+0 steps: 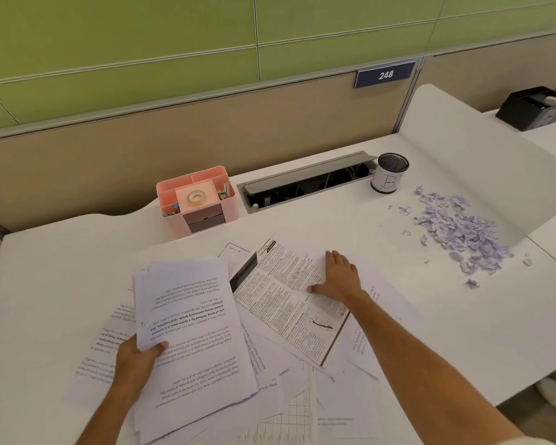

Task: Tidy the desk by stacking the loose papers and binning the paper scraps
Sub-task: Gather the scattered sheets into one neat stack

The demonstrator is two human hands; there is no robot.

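My left hand [135, 361] grips a thick stack of printed papers [190, 332] by its left edge, held just above the desk. My right hand [337, 277] lies flat, fingers spread, on a densely printed sheet with a small chart [289, 303]. More loose papers [286, 396] lie scattered under and around both, some overlapping. A heap of pale purple paper scraps [459, 229] sits on the white desk [61, 268] at the right, well apart from either hand. A black mesh cup labelled "B" [389, 173] stands behind the scraps.
A pink desk organiser [196, 200] with tape stands at the back centre. Beside it is an open cable tray [305, 184]. A black organiser [533, 107] sits on the neighbouring desk. A partition wall runs along the back; the desk's front edge falls off at right.
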